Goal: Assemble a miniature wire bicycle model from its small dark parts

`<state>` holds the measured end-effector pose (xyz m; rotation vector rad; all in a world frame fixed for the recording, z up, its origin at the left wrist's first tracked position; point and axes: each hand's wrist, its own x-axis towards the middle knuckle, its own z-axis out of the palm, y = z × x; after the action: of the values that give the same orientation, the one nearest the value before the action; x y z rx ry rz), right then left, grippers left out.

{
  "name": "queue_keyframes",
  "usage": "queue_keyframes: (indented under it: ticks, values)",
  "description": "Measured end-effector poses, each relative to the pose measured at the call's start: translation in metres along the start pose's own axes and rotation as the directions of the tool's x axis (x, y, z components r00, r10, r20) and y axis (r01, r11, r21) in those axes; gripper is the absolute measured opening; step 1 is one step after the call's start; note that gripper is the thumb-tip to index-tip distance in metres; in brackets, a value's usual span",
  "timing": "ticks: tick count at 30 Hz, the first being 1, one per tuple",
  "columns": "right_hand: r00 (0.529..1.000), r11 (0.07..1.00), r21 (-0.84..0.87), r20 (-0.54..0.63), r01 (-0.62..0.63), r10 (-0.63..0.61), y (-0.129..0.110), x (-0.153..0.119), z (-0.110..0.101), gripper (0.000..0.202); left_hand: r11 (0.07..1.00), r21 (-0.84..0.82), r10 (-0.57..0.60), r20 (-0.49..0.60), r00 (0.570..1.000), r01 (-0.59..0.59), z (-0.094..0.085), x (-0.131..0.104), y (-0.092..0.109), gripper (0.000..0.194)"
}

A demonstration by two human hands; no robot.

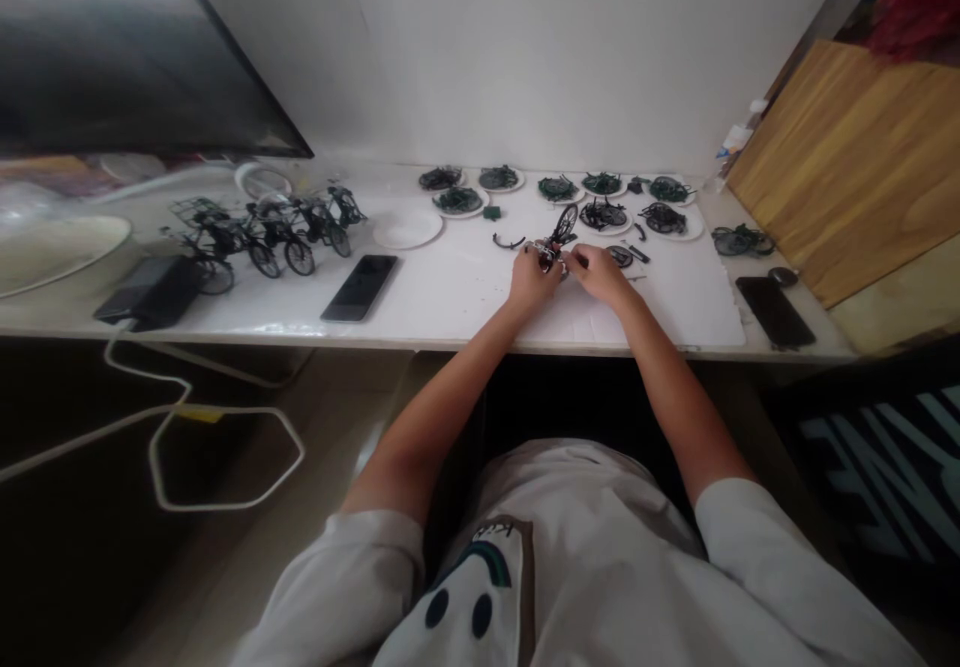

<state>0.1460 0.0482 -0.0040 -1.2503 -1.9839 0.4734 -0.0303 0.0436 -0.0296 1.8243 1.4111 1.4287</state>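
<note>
Between my two hands, just above the white table, is a partly built model bicycle (564, 225) with a black spoked wheel tilted upward. My left hand (534, 275) is closed around its frame. The fingers of my right hand (596, 269) are pinched together at the model's near right side; whatever small piece they grip is hidden. A loose black wheel (620, 256) lies on the table by my right hand. A curved black part (509, 242) rests to the left of the model, and a small green piece (491, 213) sits farther back.
Several plates of parts (604, 215) line the back. Finished model bicycles (289, 232) stand at left, near an empty white plate (409, 228), a phone (360, 288) and a black power adapter (150, 290). Another phone (775, 311) lies right, beside a wooden board (855, 167).
</note>
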Motion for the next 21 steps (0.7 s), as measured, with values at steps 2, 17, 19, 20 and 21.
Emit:
queue_keyframes:
  ticks: [2, 17, 19, 20, 21]
  values:
    - [1.0, 1.0, 0.001, 0.007, -0.003, 0.003, 0.0, -0.0001, -0.0002, 0.046, 1.0, 0.005, -0.003, 0.001, 1.0, 0.003, -0.0001, -0.0001, 0.001, 0.022]
    - [0.999, 1.0, -0.025, 0.038, -0.006, 0.007, -0.0017, -0.0007, -0.0022, 0.051, 0.999, 0.031, 0.04, -0.005, 0.999, -0.04, 0.0012, -0.0005, -0.0009, 0.019]
    - [0.999, 1.0, -0.021, 0.041, -0.004, 0.005, -0.0013, -0.0008, -0.0021, 0.051, 0.999, 0.028, 0.034, -0.006, 0.999, -0.034, 0.0015, -0.0004, -0.0013, 0.019]
    - [0.999, 1.0, -0.019, 0.04, -0.004, 0.004, -0.0011, -0.0008, -0.002, 0.05, 0.999, 0.029, 0.033, -0.005, 0.999, -0.032, 0.0016, -0.0004, -0.0013, 0.019]
    - [0.999, 1.0, -0.018, 0.039, -0.002, 0.003, -0.0008, -0.0007, -0.0019, 0.049, 0.999, 0.031, 0.032, -0.002, 0.999, -0.032, 0.0017, -0.0004, -0.0013, 0.019]
